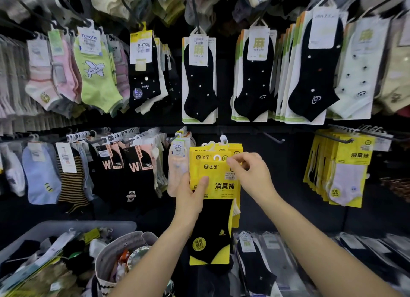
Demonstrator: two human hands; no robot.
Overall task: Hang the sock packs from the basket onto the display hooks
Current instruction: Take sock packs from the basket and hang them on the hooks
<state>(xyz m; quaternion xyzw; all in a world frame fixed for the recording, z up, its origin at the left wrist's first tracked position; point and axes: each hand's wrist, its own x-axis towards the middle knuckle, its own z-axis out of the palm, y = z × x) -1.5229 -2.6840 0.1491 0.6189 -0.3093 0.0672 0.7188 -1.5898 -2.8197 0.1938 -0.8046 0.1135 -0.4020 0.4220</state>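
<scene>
A bunch of yellow sock packs (218,181) with black socks hangs in front of me at the middle of the lower display row. My left hand (192,195) grips the bunch at its left edge, thumb across the yellow card. My right hand (249,171) pinches the top right of the front pack near its white hanger loop (217,157). White hanger hooks (223,139) stick up behind the packs. The grey basket (66,228) with several loose sock packs sits at the lower left.
Bare black display hooks (274,139) jut out to the right of the bunch. More yellow packs (341,170) hang at the right. Black W socks (131,163) hang to the left. A beige bag (124,248) stands by the basket.
</scene>
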